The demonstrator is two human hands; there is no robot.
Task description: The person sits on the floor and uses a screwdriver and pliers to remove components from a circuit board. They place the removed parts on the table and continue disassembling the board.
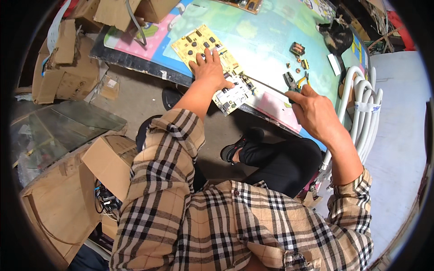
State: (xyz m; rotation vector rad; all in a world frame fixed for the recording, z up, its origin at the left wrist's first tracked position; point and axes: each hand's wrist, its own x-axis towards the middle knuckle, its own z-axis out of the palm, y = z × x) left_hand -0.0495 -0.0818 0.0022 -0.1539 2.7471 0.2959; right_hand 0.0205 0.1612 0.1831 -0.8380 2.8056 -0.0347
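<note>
A yellow circuit board [185, 45] lies slanted across the near edge of the table, its lower end jutting past it. My left hand [210, 72] rests on top with fingers spread, pressing the board; the thumb is at its white component area. Closed fingers of my right hand [314, 110] grip a screwdriver [266, 84], whose long thin shaft points left. Its tip reaches the components along the board's right side; exact contact is too small to make out. The handle is mostly hidden in my hand. Beside that hand lie pliers [296, 81] with yellow grips.
Loose components, including a copper-wound coil [297, 48], lie beyond the pliers. A black-and-white cat [337, 36] is at the table's far right. Coiled white hose [364, 104] stands along the right side. Cardboard boxes [68, 72] crowd the left, near glass sheets [68, 126].
</note>
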